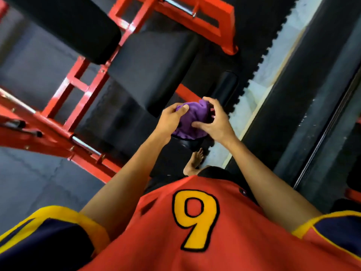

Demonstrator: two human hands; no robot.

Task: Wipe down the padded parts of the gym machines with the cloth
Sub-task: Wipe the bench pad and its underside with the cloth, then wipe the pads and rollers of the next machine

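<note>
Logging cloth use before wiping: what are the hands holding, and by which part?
A bunched purple fabric cloth, in both hands: the left hand pinches its upper left edge; the right hand grips its right side, fingers curled round it.

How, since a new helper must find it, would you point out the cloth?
Start at the red-framed gym machine with black pads; in front of it the left hand and right hand hold a bunched cloth. It is the only purple thing among red steel and black padding.

Dim, softly blurred wide-angle view, edges bent; daylight brightens the right-hand floor strip [259, 79].
</note>
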